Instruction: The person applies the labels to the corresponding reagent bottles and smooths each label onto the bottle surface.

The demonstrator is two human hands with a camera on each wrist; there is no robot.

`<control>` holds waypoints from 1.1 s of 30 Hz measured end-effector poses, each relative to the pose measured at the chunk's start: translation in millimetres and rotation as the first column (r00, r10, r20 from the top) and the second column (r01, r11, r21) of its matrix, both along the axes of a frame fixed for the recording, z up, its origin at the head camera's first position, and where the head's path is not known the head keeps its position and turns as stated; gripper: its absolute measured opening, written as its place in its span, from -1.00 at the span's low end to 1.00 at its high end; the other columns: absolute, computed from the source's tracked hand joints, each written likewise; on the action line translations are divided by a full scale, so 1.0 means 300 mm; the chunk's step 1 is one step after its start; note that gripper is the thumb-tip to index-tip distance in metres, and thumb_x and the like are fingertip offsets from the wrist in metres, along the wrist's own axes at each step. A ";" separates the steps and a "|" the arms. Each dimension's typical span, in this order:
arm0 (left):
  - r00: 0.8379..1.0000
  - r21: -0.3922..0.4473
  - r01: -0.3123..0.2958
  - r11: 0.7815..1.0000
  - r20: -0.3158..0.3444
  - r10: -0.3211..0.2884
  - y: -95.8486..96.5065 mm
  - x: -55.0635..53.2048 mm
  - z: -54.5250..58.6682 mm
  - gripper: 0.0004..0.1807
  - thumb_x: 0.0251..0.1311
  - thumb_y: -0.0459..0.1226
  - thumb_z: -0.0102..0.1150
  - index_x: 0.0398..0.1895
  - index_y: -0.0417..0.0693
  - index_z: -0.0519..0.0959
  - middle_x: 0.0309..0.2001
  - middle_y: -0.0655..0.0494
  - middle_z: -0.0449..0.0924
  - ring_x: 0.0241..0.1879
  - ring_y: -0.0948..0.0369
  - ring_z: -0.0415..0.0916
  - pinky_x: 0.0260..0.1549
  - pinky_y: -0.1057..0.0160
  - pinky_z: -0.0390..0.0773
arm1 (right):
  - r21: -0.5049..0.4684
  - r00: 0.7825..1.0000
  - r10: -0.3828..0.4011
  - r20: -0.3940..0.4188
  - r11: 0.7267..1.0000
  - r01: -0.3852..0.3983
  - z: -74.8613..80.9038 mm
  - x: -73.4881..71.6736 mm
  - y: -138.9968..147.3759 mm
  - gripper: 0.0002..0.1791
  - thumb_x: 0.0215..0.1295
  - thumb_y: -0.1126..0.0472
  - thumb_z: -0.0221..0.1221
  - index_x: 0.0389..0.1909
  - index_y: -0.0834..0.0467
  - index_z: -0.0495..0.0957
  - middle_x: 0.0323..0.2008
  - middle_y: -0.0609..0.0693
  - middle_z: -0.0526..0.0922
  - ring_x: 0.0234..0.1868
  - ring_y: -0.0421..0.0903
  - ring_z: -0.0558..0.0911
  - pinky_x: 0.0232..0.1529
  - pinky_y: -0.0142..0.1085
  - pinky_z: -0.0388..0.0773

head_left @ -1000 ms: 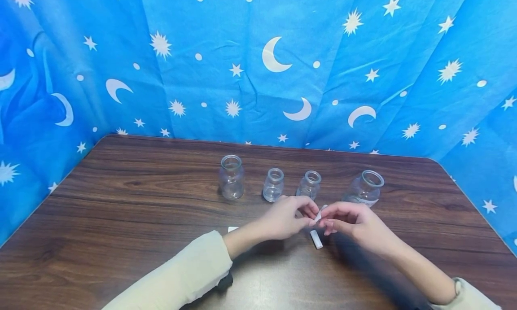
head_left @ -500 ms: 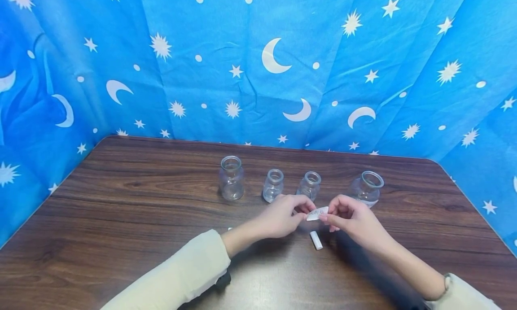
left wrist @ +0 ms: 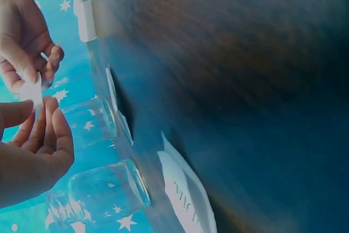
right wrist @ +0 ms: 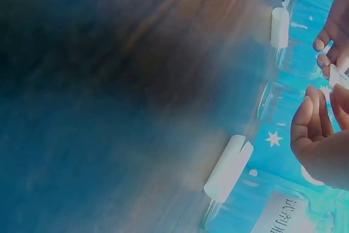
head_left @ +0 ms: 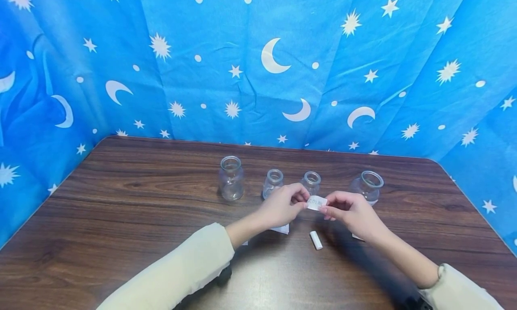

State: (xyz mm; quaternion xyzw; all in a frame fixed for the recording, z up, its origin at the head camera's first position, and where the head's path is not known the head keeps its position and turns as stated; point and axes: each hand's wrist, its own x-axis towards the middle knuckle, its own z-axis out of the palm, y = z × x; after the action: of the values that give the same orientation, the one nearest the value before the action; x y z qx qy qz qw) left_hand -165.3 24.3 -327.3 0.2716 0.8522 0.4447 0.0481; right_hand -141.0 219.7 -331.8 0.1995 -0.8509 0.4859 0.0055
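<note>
A small white paper slip with handwritten marks is stretched between the hands, just in front of two small glass jars. My left hand pinches its left end between thumb and fingers. At the other end, my right hand pinches it the same way. Below the hands, a rolled white paper lies on the table. Near the left wrist sits a bent paper slip, partly hidden by the arm. A handwritten label is on the rightmost jar in the right wrist view.
Several lidless glass jars stand in a row: a tall jar, two small jars and a wide-bellied jar. Another paper peeks out by the right wrist. A blue curtain hangs behind the wooden table.
The paper slip, narrow and edge-on earlier, is now spread flat with its writing facing the head camera. Both hands have risen slightly, and the left forearm's shift reveals more of the bent slip.
</note>
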 end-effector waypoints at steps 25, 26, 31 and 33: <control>0.994 -0.089 -0.096 0.991 -0.059 0.091 0.013 -0.006 -0.040 -0.96 0.08 -0.32 0.20 -0.41 -0.06 0.53 0.22 -0.14 0.23 -0.07 0.15 0.46 -0.07 0.19 0.39 | 0.135 0.994 -0.095 -0.060 0.986 0.102 -0.022 -0.050 -0.018 -0.92 0.07 0.35 0.26 -0.54 0.20 0.55 -0.08 0.24 0.53 -0.05 0.15 0.50 -0.19 -0.10 0.49; 0.994 -0.095 -0.095 0.991 -0.062 0.090 0.014 -0.007 -0.041 -0.96 0.08 -0.32 0.20 -0.41 -0.06 0.54 0.23 -0.14 0.22 -0.06 0.15 0.46 -0.06 0.19 0.39 | 0.138 0.994 -0.092 -0.057 0.985 0.099 -0.023 -0.052 -0.018 -0.92 0.08 0.35 0.26 -0.54 0.20 0.55 -0.06 0.25 0.52 -0.04 0.16 0.50 -0.18 -0.07 0.49; 0.993 -0.111 -0.096 0.989 -0.074 0.088 0.017 -0.014 -0.041 -0.96 0.07 -0.31 0.21 -0.41 -0.06 0.54 0.22 -0.13 0.25 -0.08 0.16 0.47 -0.04 0.21 0.40 | 0.175 0.995 -0.087 -0.045 0.980 0.094 -0.026 -0.068 -0.013 -0.91 0.09 0.33 0.25 -0.54 0.19 0.55 0.01 0.29 0.48 0.02 0.22 0.46 -0.13 -0.04 0.46; 0.993 -0.114 -0.092 0.989 -0.082 0.083 0.019 -0.018 -0.041 -0.96 0.06 -0.33 0.20 -0.42 -0.07 0.55 0.19 -0.12 0.30 -0.09 0.16 0.47 -0.06 0.24 0.40 | 0.191 0.995 -0.093 -0.040 0.977 0.098 -0.026 -0.074 -0.010 -0.90 0.10 0.32 0.25 -0.54 0.19 0.54 0.02 0.29 0.48 0.03 0.23 0.46 -0.11 -0.03 0.46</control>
State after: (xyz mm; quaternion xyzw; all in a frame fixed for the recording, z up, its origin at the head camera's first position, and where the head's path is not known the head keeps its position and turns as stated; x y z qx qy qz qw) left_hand -170.6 30.1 -339.6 0.2474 0.8892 0.3848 0.0116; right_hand -163.1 216.6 -339.6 0.1653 -0.9023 0.3975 0.0225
